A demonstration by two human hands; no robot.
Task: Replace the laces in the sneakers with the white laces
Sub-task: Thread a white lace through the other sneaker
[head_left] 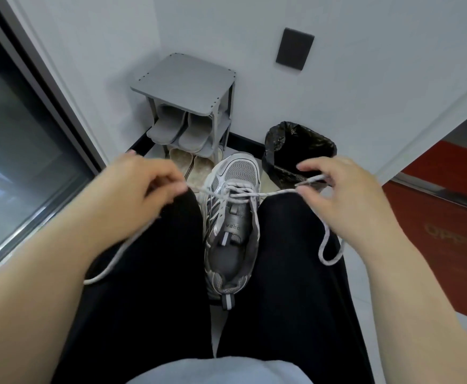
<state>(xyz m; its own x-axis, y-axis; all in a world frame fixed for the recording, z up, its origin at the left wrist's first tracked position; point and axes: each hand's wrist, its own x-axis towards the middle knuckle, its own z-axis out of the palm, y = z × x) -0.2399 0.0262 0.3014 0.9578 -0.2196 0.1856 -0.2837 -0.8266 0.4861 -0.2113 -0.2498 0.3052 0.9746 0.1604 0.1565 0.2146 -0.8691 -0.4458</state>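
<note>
White lace [276, 193]: flecked cord, crossed through the eyelet rows at the toe end of the sneaker [232, 223]. Both ends leave it sideways, one to each hand.
Sneaker position: grey and silver, wedged between the thighs [149, 259] in black trousers. The toe points away toward the shoe rack [182, 81] and the heel toward the person. I cannot tell whether the sole rests on the floor.
Left hand [132, 189]: grip closed, thumb and fingertips pinching the left run of lace just beside the sneaker's left edge. The hand is slightly blurred. The spare tail trails down across the left thigh.
Right hand [346, 195]: grip closed, pinching the right run. The slack hangs in a loop below the hand, over the right thigh.
Governing relation: I read the lace as stretched crosswise, at right angles to the sneaker's long axis. The sneaker lies between the two hands, and the left pinch sits nearer to it than the right. The empty eyelets lie toward the heel, closer to the person than either pinch.
Stage, my judgement: lacing partly done, with the toe rows filled and the rows beside the tongue open. The next move would call for one end brought back across into the nearest free eyelet.
Risk, my judgement: a hard sideways pull could draw one end short.
Surroundings: slippers [171, 126] on the rack and a bin lined with a black bag [298, 145] by the wall. No second sneaker is in view.
</note>
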